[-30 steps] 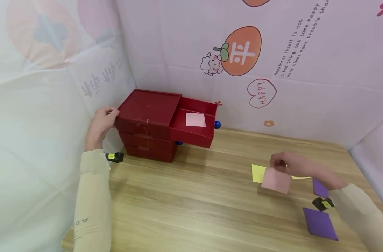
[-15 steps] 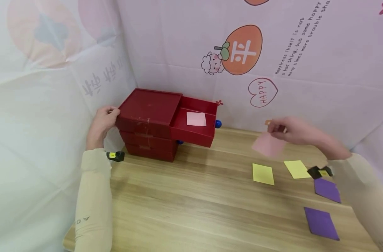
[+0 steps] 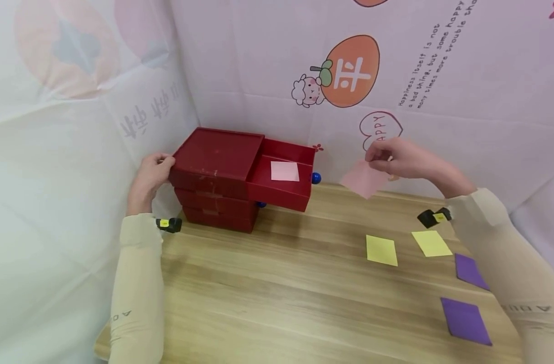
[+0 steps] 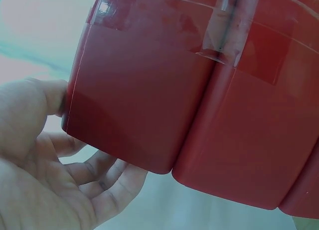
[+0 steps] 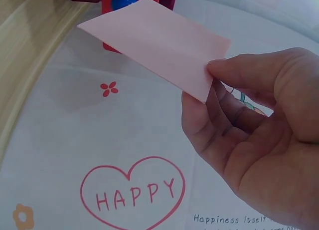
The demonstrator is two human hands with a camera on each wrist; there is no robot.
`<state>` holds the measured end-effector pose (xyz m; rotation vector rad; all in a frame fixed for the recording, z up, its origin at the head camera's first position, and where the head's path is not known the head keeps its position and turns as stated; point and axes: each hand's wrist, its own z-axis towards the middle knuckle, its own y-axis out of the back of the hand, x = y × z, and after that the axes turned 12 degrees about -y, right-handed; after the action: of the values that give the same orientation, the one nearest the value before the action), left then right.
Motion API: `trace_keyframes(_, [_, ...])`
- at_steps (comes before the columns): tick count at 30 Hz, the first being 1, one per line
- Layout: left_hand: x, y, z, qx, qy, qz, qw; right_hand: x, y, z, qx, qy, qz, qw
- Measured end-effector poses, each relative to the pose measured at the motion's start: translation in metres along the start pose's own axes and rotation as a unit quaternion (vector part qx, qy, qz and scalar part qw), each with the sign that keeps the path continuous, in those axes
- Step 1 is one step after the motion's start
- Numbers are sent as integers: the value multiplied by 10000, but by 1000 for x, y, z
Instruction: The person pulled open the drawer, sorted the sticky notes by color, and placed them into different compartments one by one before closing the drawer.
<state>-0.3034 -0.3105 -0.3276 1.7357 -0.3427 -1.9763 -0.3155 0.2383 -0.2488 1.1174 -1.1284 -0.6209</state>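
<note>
In the head view, a dark red drawer cabinet stands at the back left, its top drawer pulled out to the right. Inside that drawer lies a pale pink sticky note. My left hand grips the cabinet's left end; the left wrist view has its thumb at one edge and curled fingers against the end. Right of the drawer, my right hand pinches a second pink sticky note by one corner between thumb and fingers, raised above the table.
On the wooden table lie two yellow sticky notes and two purple ones, at the right. A blue knob sticks out from the open drawer's front. Printed white cloth hangs behind and at both sides.
My right hand has lifted the pink note off the yellow notes and carried it up and left towards the open drawer. The left hand keeps its hold on the cabinet.
</note>
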Motion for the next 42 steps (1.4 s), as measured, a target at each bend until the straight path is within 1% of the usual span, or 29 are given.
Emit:
trace_keyframes(5, [-1, 0, 1, 8, -23, 8, 10000, 10, 6, 9, -213, 213, -220, 9993])
trace_keyframes(7, [-1, 0, 1, 47, -22, -11, 10000, 14, 7, 12, -260, 201, -213, 9992])
trace_keyframes(12, [-2, 1, 1, 104, -52, 29, 9999, 23, 10, 18, -155, 81, -106, 9998])
trace_keyframes(15, [-2, 2, 1, 93, -85, 51, 9999, 27, 9, 25, -177, 221, -170, 9995])
trace_keyframes(18, [-2, 2, 2, 76, -121, 14, 9999, 32, 11, 31, -313, 325, -256, 9987])
trace_keyframes(20, [-2, 2, 2, 56, -122, -8, 9999, 36, 12, 35, -350, 305, -225, 9987])
trace_keyframes(24, [0, 1, 2, 29, -98, -15, 9999, 47, 11, 41, -299, 67, -143, 9994])
trace_keyframes(28, [1, 0, 1, 29, -79, -53, 10000, 57, 7, 47, -107, -22, 122, 9999])
trace_keyframes(31, [1, 0, 1, 16, -68, -69, 10000, 63, 1, 52, -16, 68, 308, 9995])
trace_keyframes(36, [0, -1, 0, -19, -81, -50, 10000, 73, -8, 62, -32, 314, 328, 9990])
trace_keyframes(42, [1, -1, -1, -40, 14, -113, 9999, 86, -20, 70, -53, 535, 327, 9980])
